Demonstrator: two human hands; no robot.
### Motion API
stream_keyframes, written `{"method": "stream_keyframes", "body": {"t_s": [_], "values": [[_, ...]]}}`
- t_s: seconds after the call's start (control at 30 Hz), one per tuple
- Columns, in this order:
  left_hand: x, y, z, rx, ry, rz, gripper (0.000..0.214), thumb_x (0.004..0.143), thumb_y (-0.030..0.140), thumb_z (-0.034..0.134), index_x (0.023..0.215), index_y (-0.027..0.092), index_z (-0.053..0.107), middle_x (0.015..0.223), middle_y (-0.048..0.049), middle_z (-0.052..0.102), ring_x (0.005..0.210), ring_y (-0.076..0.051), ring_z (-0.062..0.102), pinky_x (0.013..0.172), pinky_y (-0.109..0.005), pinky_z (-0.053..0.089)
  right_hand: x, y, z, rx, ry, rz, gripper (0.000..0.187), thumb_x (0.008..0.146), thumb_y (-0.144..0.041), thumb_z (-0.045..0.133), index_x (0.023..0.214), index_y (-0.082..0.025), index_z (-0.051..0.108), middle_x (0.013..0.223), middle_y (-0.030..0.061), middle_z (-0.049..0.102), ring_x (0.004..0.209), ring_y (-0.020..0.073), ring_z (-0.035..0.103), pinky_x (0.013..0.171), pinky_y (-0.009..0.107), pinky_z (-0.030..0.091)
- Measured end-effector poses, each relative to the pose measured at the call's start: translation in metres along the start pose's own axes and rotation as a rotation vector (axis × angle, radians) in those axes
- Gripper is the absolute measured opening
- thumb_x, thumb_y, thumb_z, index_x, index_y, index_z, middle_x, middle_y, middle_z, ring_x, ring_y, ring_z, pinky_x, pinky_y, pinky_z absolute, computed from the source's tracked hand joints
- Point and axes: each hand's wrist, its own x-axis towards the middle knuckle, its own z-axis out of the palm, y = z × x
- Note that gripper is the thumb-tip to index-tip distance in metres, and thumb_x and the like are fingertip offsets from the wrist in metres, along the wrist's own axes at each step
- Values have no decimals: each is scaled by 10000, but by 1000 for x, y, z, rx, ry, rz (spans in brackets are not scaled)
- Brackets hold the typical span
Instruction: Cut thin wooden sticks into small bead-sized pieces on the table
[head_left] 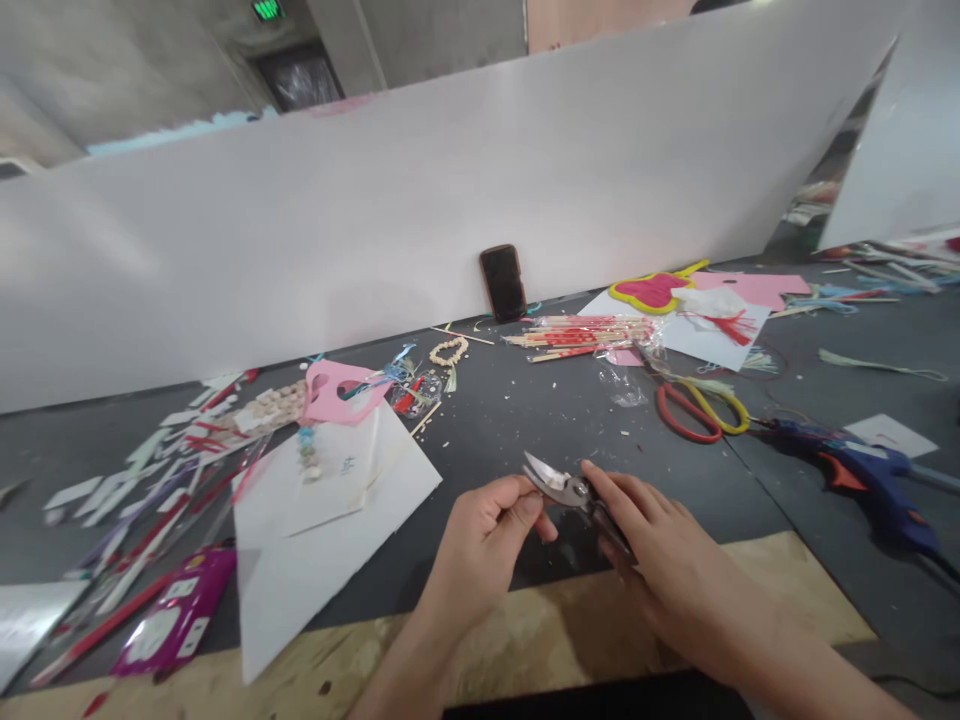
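Over the dark table, your hands nearly meet.
Your right hand angles toward your left hand, whose thumb and finger press together, on what I cannot tell; right fingers clamp one pair of pruning shears in between. Beyond: one pair of scissors, one phone.

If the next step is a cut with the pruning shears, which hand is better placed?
Probably the right hand: it grips the handles of the pruning shears, cutting end toward the left hand, which is pinched beside that end.
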Motion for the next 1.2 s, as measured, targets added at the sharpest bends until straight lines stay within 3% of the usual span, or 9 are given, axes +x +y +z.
{"method": "stream_keyframes", "body": {"t_s": [0.23,0.53,0.77,0.9,1.03,1.2], "values": [[-2,-2,0,-38,-59,-38,331,931,306,422,727,157,635,621,-2,634,462,-80,377,477,-217,272,-4,1,2,3,30,-15,760,740,-68,416,1455,-187,187,1282,140,510,1105,262,515,848,441,497],[-1,-1,1,-109,-87,-83,335,922,362,435,809,139,658,624,-9,623,429,-73,329,428,-206,226,-3,-3,1,33,22,1,722,744,-60,413,1439,-164,246,1241,143,530,1067,247,544,863,412,500],[-2,-5,7,-55,44,-69,262,872,343,543,1018,171,677,811,-40,703,556,-110,509,522,-204,382,-2,0,-1,1,-26,53,690,761,-78,412,1432,-157,274,1240,154,531,1066,270,540,835,441,500],[-5,-7,11,55,133,-31,243,894,297,499,894,184,714,711,-13,694,508,-97,516,512,-198,387,-1,0,-1,-27,-35,63,713,761,-84,407,1448,-174,239,1268,152,515,1087,286,523,820,458,501],[-6,-7,11,85,122,-13,307,909,318,469,831,164,723,553,0,629,441,-88,465,452,-191,336,-2,-1,-1,-39,0,59,723,777,-100,416,1460,-194,197,1295,147,496,1107,293,504,814,458,500],[-5,-4,9,-17,56,-45,297,895,321,483,958,154,720,725,-45,712,425,-77,431,428,-193,330,-2,-3,-2,-24,17,34,708,801,-107,406,1465,-203,179,1269,148,517,1078,288,524,803,458,501]]}}
